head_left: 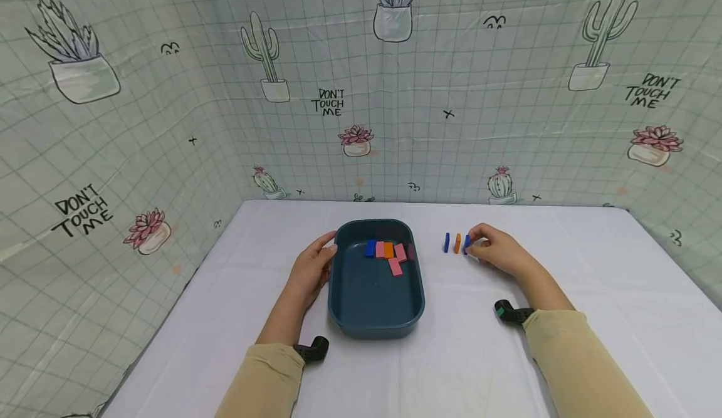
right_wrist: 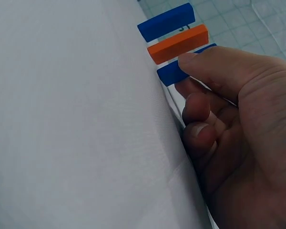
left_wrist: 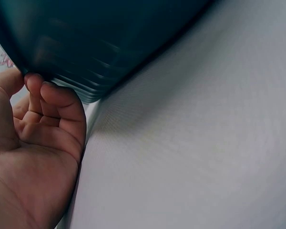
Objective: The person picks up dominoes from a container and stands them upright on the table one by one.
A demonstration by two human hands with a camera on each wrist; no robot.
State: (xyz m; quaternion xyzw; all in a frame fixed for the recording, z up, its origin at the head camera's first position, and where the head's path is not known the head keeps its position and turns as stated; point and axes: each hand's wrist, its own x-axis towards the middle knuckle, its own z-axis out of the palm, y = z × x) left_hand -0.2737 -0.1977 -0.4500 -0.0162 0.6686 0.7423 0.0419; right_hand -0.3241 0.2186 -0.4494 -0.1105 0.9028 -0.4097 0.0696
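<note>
A dark teal plastic bin stands on the table, with several pink, blue and orange domino blocks lying in its far part. At its left side, my left hand grips the rim between thumb and fingers; the left wrist view shows the curled fingers against the wall. To the right of the bin, my right hand pinches a blue domino block standing on edge. An orange domino block and another blue domino block stand upright beside it in a spaced row.
A white cloth covers the table. Behind and at the sides hangs a grid-patterned curtain printed with cacti. Black wrist cameras sit at both cuffs.
</note>
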